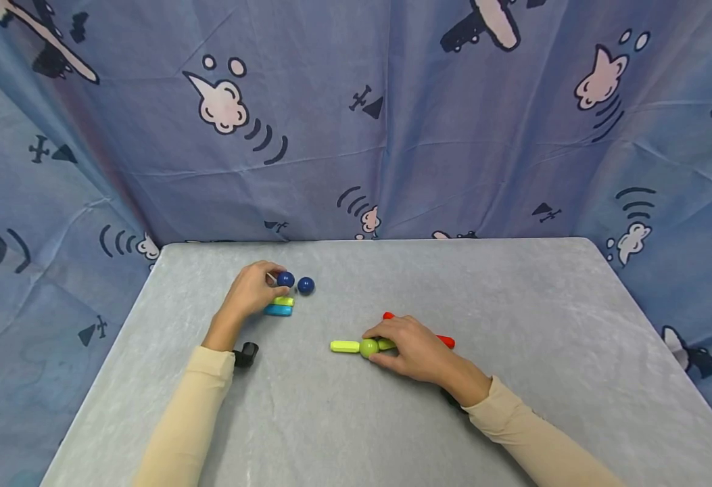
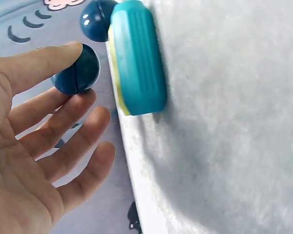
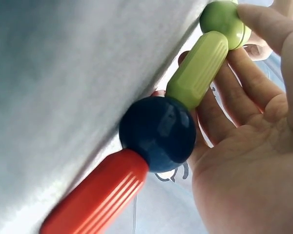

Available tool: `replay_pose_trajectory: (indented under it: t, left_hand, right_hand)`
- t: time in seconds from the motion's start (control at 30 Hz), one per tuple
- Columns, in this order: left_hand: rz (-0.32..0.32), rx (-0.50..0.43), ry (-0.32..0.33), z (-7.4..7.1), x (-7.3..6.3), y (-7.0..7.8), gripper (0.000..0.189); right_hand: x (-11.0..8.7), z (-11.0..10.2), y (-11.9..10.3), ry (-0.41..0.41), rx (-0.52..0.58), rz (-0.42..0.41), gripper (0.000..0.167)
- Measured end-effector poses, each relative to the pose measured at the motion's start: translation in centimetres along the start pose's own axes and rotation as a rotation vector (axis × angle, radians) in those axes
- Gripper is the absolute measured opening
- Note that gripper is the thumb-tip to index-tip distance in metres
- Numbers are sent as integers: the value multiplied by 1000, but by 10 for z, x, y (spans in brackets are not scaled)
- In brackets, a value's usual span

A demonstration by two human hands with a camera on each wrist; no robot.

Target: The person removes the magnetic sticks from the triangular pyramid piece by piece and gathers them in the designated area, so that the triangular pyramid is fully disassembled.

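My left hand point(image 1: 251, 287) pinches a dark blue ball point(image 2: 78, 70) between thumb and fingertips. A second blue ball point(image 1: 305, 285) lies just right of it. Under that hand, a yellow-green stick point(image 1: 284, 301) and a blue stick point(image 1: 278, 311) lie side by side. My right hand point(image 1: 413, 348) holds a green ball point(image 1: 369, 348) between thumb and fingers. One yellow-green stick point(image 1: 345, 346) extends left from the green ball. Another green stick point(image 3: 198, 70) links it to a blue ball point(image 3: 157, 134), which joins a red stick point(image 3: 97, 195). The right hand partly hides this chain in the head view.
A grey-white cloth covers the table point(image 1: 307, 419). Another red tip point(image 1: 388, 315) shows behind the right hand. A blue patterned curtain point(image 1: 331, 122) hangs behind and beside the table. A black wrist device point(image 1: 246, 355) sits at the left wrist.
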State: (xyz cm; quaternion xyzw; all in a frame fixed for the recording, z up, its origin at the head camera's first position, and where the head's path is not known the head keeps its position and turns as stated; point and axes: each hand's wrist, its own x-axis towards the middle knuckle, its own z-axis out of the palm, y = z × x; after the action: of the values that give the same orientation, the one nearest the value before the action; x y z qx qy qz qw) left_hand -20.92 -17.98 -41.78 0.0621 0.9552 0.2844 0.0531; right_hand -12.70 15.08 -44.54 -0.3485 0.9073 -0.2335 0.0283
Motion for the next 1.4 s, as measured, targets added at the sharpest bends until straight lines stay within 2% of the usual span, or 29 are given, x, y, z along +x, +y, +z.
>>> replay_pose_trajectory:
  t: [0.23, 0.67, 1.4]
  left_hand:
    - [-26, 8, -35, 4, 8, -1, 42]
    - [-24, 34, -68, 10, 12, -4, 44]
    - [0, 36, -55, 12, 14, -7, 43]
  right_hand:
    - [0, -1, -1, 9, 2, 1, 31]
    - [-1, 0, -1, 4, 3, 3, 33]
    - [-1, -2, -2, 2, 4, 8, 33]
